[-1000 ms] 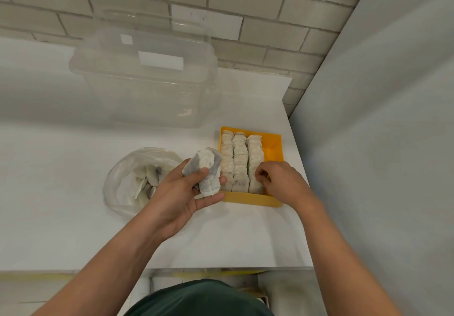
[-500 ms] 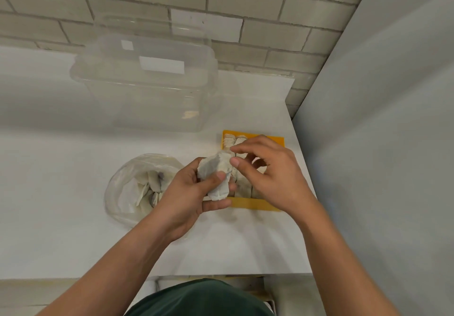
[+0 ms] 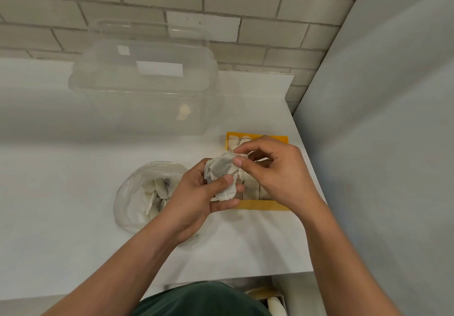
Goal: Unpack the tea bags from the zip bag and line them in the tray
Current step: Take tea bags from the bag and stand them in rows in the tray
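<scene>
peel one bag free

the zip bag [image 3: 145, 192] lies left of our left hand [image 3: 194, 195], which clutches bunched tea bags [image 3: 221, 169]; our right hand [image 3: 282, 178] pinches the top one. we peel slowly over the tray [image 3: 260, 205] beneath it.

The light is bright, soft and even, and seems to come from overhead. Only a faint, soft-edged shadow lies on the white table [image 3: 61, 168], just in front of the yellow tray [image 3: 260, 205]. Behind the tray, the clear container [image 3: 147, 109] looks hazy, with pale bright patches on top. Wide-angle distortion bends the brick wall [image 3: 270, 28] behind the tray and the grey panel [image 3: 380, 119] to its right. Fine detail is slightly smeared throughout.
</scene>
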A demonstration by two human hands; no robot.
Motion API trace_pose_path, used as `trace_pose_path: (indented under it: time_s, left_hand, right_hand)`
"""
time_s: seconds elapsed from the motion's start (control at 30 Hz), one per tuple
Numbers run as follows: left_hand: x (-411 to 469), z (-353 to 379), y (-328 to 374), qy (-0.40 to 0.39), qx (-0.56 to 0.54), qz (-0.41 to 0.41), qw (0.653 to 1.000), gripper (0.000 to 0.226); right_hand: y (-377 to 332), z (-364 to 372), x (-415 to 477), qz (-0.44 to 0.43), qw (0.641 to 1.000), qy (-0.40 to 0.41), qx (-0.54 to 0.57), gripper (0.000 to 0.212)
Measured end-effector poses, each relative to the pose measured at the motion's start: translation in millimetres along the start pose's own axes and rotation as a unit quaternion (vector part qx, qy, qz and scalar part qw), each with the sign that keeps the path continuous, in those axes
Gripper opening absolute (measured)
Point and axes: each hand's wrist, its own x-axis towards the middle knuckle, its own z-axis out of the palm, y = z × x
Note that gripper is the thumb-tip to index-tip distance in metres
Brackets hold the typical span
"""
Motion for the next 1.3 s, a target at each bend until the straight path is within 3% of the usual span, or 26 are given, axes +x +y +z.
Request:
trace_pose_path:
  time_s: [0.2,0.27,0.4,0.63,0.93,1.3]
  left_hand:
    - [2.7,-1.1,3.4,-0.015,-0.003,-0.020,1.000,0.027]
    - [3.1,-1.2,4.1,-0.019,0.000,-0.031,0.999,0.026]
    - [3.5,-0.1,5.2,-0.017,0.011,-0.045,0.999,0.025]
    - [3.8,-0.8,5.4,-0.013,0.004,-0.051,0.999,0.025]
    - [-0.5,-9.7,2.7,0.022,-0.015,-0.024,0.999,0.025]
    - [-8.1,-17.2,2.7,0.101,-0.013,-0.001,0.995,0.023]
  right_hand:
    - [-10.0,-5.8,-6.2,-0.006,0.998,0.055,0.008,0.012]
    - [-14.5,-10.1,-8.1,-0.040,0.997,0.062,-0.021,0.009]
    - [-20.1,-25.5,-9.9,-0.125,0.978,0.152,-0.073,0.007]
    - [7.1,-55.2,0.7,-0.058,0.978,0.126,-0.153,0.012]
    - [91.6,-74.8,52.4,-0.012,0.935,0.049,-0.350,0.016]
    - [141.1,-64.1,87.4,0.062,0.893,-0.123,-0.428,0.021]
